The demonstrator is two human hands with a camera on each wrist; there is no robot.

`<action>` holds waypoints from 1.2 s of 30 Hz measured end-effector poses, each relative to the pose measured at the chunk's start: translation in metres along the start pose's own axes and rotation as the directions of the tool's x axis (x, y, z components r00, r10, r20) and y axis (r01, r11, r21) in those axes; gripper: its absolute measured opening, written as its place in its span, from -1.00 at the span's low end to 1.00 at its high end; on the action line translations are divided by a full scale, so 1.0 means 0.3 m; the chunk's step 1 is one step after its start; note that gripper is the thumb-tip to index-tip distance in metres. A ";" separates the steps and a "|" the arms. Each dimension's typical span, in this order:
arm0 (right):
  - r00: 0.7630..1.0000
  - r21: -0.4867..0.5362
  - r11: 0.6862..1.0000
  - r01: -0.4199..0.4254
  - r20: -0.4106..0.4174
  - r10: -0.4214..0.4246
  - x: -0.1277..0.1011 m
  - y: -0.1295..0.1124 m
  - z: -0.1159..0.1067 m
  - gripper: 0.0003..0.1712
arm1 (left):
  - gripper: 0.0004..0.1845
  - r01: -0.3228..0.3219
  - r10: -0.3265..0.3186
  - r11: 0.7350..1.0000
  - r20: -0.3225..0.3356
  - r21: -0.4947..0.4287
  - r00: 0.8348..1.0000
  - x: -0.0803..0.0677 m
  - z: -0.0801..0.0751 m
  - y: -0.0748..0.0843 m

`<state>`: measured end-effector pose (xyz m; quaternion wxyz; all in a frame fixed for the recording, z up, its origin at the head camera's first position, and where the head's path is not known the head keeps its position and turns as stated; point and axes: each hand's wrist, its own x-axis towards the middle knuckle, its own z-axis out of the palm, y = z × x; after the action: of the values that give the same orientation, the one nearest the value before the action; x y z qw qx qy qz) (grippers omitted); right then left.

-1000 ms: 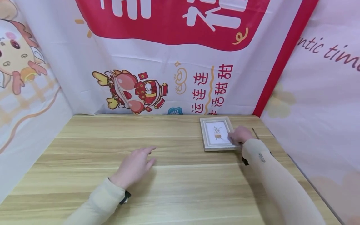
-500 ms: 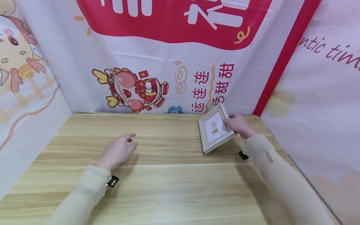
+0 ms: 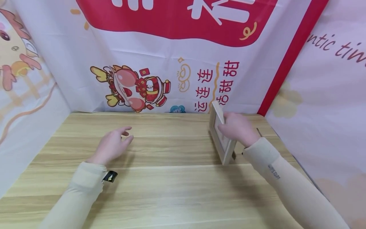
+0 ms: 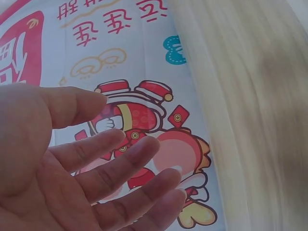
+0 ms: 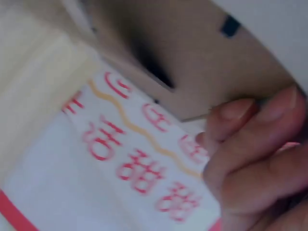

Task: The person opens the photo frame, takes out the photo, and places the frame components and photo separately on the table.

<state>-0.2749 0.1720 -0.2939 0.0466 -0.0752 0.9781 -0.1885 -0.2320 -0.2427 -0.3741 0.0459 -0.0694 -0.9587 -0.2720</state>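
Observation:
At the table's back right, a pale picture frame (image 3: 220, 133) stands up on its edge, its picture side facing left. My right hand (image 3: 238, 127) grips its right upper side, thumb over the front and fingers behind. In the right wrist view the frame's brown back panel (image 5: 192, 57) shows, with a dark clip and a stand flap, and the curled fingers (image 5: 260, 159) lie against it. My left hand (image 3: 111, 145) hovers over the left part of the table, holding nothing. Its fingers (image 4: 130, 168) are spread and relaxed in the left wrist view.
The wood-grain table (image 3: 171, 190) ends at a white and red printed cloth backdrop (image 3: 143, 47), close behind the frame. More printed cloth (image 3: 320, 95) hangs along the right side, and another sheet (image 3: 25, 79) hangs on the left.
My right hand has lifted the picture frame from lying flat and turned it up onto its edge, its face swinging leftward. My left hand has moved left and away from the viewer.

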 end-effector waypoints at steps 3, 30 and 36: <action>1.000 -0.121 0.993 0.009 -0.021 -0.012 -0.021 -0.058 0.030 -0.62 | -0.47 -0.006 0.006 1.000 -0.011 0.003 1.000 0.003 -0.008 0.005; 0.985 -0.404 0.902 0.150 0.142 -0.100 0.054 -0.464 0.532 -0.60 | -0.40 0.070 -0.071 0.996 -0.018 -0.059 0.997 0.000 -0.100 -0.035; 0.974 -0.353 0.913 0.203 0.171 -0.150 0.063 -0.474 0.569 -0.80 | -0.41 0.059 -0.061 0.997 -0.025 -0.048 0.998 -0.002 -0.110 -0.028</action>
<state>-0.2546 -0.0233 -0.3995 0.0832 -0.1838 0.9794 0.0007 -0.2309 -0.2672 -0.3504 0.0489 -0.0380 -0.9530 -0.2965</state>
